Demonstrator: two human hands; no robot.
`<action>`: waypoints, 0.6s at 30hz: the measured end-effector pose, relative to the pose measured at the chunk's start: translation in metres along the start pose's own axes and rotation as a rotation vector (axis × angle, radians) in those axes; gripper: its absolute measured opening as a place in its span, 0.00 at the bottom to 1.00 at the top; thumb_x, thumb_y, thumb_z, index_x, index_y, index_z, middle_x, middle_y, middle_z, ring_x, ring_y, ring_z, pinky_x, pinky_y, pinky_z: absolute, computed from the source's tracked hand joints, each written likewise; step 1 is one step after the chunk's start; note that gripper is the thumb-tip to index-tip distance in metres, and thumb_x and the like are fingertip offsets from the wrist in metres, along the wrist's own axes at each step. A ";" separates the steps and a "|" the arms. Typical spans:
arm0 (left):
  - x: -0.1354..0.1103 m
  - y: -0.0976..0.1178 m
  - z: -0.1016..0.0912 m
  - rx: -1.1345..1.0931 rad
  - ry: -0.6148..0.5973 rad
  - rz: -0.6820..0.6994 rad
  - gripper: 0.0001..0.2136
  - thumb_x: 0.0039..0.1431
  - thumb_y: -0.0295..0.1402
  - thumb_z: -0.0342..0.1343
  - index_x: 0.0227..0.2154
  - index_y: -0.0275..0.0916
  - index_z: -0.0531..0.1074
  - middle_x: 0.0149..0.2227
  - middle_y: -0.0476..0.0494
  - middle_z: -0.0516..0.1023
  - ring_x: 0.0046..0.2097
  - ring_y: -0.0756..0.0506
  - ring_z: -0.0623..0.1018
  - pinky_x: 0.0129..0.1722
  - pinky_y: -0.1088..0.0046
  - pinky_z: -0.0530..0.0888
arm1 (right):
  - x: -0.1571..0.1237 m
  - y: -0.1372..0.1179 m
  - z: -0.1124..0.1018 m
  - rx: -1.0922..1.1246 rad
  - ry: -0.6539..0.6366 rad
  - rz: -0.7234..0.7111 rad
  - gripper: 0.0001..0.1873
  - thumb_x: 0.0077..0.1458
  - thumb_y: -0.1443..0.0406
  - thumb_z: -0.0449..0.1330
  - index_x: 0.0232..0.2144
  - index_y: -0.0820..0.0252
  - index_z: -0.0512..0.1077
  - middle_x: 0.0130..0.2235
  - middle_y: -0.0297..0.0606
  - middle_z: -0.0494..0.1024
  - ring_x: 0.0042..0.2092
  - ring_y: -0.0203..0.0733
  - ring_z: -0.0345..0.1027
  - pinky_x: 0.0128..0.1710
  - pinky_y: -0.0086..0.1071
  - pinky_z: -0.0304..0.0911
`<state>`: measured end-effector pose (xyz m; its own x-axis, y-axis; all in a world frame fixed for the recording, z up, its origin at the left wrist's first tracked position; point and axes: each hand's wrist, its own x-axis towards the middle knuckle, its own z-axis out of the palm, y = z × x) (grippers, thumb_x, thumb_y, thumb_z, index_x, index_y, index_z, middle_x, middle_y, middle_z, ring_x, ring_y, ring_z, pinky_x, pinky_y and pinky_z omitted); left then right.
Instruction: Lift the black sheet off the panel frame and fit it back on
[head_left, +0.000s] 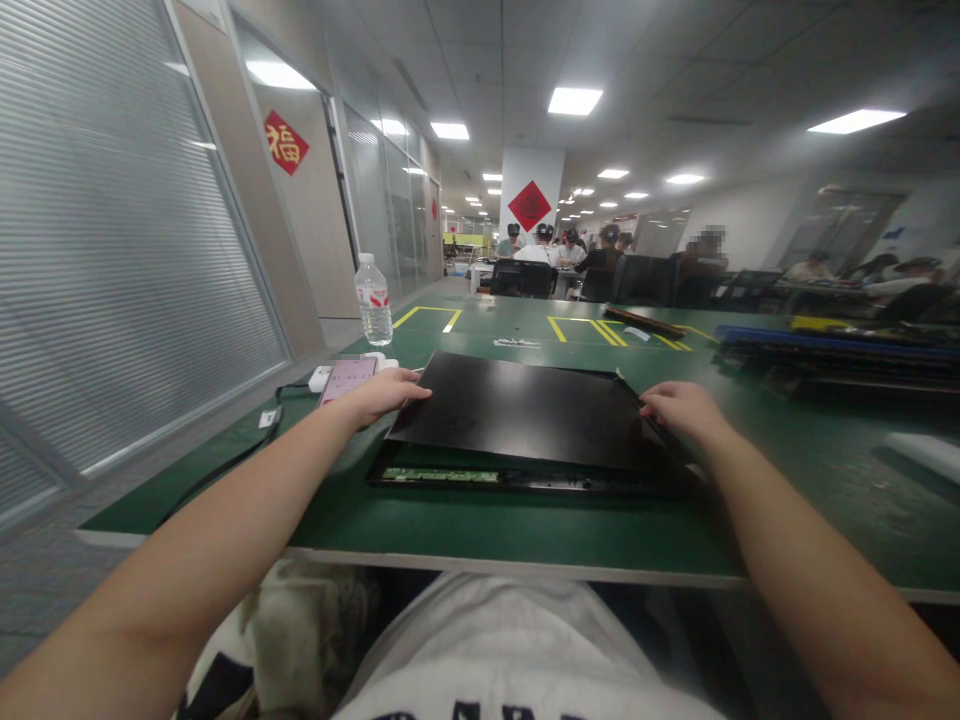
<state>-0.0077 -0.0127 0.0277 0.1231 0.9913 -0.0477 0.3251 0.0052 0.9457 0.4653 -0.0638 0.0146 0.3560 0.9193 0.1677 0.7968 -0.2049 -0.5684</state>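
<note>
A dark glossy screen panel lies tilted over a shallow black frame on the green table. Its near edge is raised off the frame, and a green circuit board strip shows in the gap. My left hand is closed on the panel's left edge, thumb on top. At the right edge, where panel and frame run close together, my right hand pinches with bent fingers. The undersides of both grips are hidden.
Beside my left hand are a phone and a black cable. A water bottle stands behind them. Stacked dark strips lie at the right, and a long dark strip at the far edge. Several people sit beyond.
</note>
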 end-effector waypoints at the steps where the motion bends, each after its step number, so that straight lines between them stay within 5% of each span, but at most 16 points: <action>1: 0.000 0.000 0.000 -0.003 -0.004 0.000 0.27 0.27 0.38 0.73 0.37 0.34 0.79 0.40 0.35 0.83 0.45 0.35 0.81 0.45 0.62 0.75 | 0.001 0.001 -0.001 -0.029 0.025 -0.008 0.11 0.52 0.62 0.58 0.32 0.59 0.80 0.33 0.39 0.83 0.30 0.39 0.73 0.29 0.28 0.63; 8: 0.001 0.001 0.001 -0.019 0.026 -0.017 0.24 0.28 0.37 0.74 0.34 0.35 0.79 0.42 0.36 0.83 0.48 0.36 0.80 0.48 0.64 0.74 | 0.007 0.006 -0.003 -0.108 -0.032 0.057 0.10 0.50 0.63 0.60 0.30 0.57 0.82 0.35 0.38 0.82 0.38 0.44 0.75 0.36 0.30 0.65; 18: -0.001 0.001 0.003 -0.076 -0.009 -0.002 0.24 0.29 0.39 0.74 0.35 0.36 0.80 0.37 0.38 0.84 0.43 0.36 0.82 0.44 0.62 0.77 | 0.008 0.010 0.000 -0.096 -0.163 0.073 0.08 0.49 0.64 0.62 0.28 0.58 0.82 0.30 0.40 0.81 0.31 0.43 0.75 0.30 0.29 0.67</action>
<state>-0.0048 -0.0138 0.0273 0.1311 0.9900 -0.0526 0.2536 0.0178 0.9671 0.4759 -0.0587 0.0105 0.3367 0.9416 -0.0085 0.8174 -0.2968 -0.4938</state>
